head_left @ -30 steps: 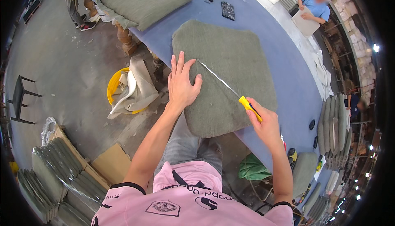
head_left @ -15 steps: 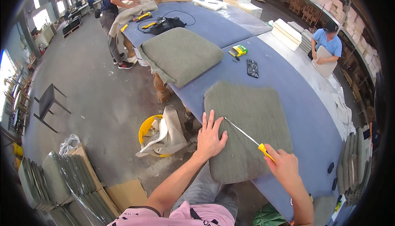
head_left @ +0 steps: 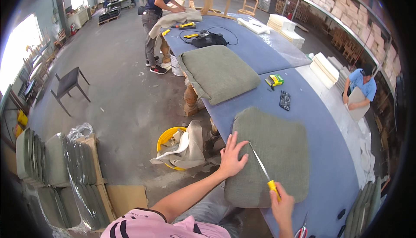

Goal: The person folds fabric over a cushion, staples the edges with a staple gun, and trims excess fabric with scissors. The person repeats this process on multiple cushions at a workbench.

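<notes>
A grey-green upholstered seat cushion (head_left: pixel 277 151) lies at the near edge of the blue-covered table (head_left: pixel 329 160). My left hand (head_left: pixel 232 158) rests flat on the cushion's left side, fingers spread. In my right hand (head_left: pixel 281 205) is the yellow handle of a screwdriver (head_left: pixel 261 163); its long metal shaft points away and to the left. The tip meets the fabric just right of my left fingers. Farther back, a second grey-green cushion (head_left: pixel 219 73) lies with loose fabric along its left edge.
A phone (head_left: pixel 284 100), a green-yellow box (head_left: pixel 274 80) and red-handled pliers (head_left: pixel 301 230) lie on the table. A yellow bucket (head_left: pixel 164 139) of fabric scraps stands on the floor. Stacked cushions (head_left: pixel 56 164) sit at lower left. Two people work farther off, one holding a pale cushion (head_left: pixel 358 103).
The view has swung left, so the table appears farther right and lower. The screwdriver now stands more steeply, with my right hand closer to the cushion's near edge. My left hand stays on the cushion.
</notes>
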`<state>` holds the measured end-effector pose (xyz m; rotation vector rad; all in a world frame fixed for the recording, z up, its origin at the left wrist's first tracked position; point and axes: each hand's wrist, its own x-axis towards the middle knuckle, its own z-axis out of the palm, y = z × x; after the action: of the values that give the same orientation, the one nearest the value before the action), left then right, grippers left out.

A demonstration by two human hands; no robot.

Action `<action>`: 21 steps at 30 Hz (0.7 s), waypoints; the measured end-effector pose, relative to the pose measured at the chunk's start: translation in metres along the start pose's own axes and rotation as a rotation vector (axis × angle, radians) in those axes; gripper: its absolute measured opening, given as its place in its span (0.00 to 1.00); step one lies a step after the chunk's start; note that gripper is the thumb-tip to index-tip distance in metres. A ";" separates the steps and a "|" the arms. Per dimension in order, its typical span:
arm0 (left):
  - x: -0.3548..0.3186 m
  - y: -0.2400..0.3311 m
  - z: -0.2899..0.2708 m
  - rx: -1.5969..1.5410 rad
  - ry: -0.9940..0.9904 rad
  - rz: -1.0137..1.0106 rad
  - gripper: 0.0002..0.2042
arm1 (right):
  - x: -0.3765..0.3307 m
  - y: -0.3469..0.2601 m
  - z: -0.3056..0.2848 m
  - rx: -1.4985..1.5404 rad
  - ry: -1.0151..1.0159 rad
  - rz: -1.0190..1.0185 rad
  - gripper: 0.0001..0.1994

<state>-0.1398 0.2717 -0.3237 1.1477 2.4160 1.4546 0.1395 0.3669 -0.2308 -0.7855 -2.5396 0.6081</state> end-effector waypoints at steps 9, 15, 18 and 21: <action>-0.063 -0.009 0.019 -0.894 0.012 -0.600 0.30 | -0.066 -0.010 0.018 0.444 0.103 0.276 0.21; -0.181 0.064 -0.050 -0.982 -0.757 -0.612 0.27 | -0.134 -0.025 -0.029 0.742 0.329 0.451 0.23; -0.180 0.066 -0.084 -0.709 -0.492 -0.262 0.15 | -0.191 -0.019 -0.062 0.524 0.252 0.506 0.23; -0.145 0.040 -0.086 -0.246 -0.075 0.221 0.16 | -0.212 -0.032 -0.073 0.568 0.050 0.690 0.23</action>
<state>-0.0524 0.1271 -0.2865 1.4140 2.0438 1.6791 0.3229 0.2355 -0.2076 -1.4074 -1.8405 1.4134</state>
